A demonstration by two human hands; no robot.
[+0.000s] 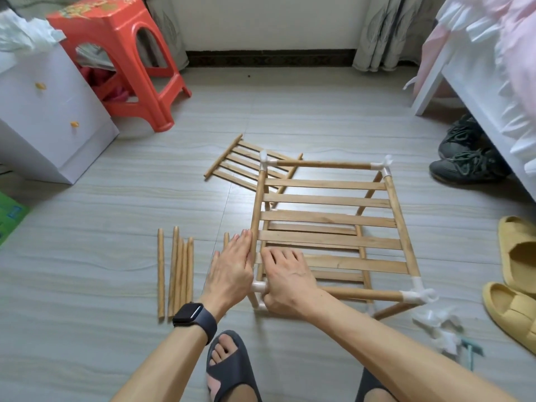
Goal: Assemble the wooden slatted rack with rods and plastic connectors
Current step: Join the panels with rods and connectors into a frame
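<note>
left: loose rods (175, 271) block | far-left floor (87, 227) free (bare tiles) | right: slippers (519, 250)

loose rods (175, 271) left of rack (327, 236); spare slatted panel (249, 163) behind it, slippers (516, 274) right

Rack (327, 218): pale bare wood, matt, with visible grain throughout. Connectors (414, 295): white plastic, smooth and faintly glossy. Rods (181, 274) and panel (223, 156): the same unvarnished wood. Floor (101, 221): grey tiles with a wood-grain pattern, smooth, low sheen. Stool (162, 82): red moulded plastic, glossy. Cabinet (49, 134): white, smooth, matt. Curtain (388, 30): grey cloth. Slippers (519, 256): yellow, matt, rubbery in look. Watch (188, 313): dark matt strap, glossy face. Bag (435, 320): thin, crumpled, translucent plastic.
</note>
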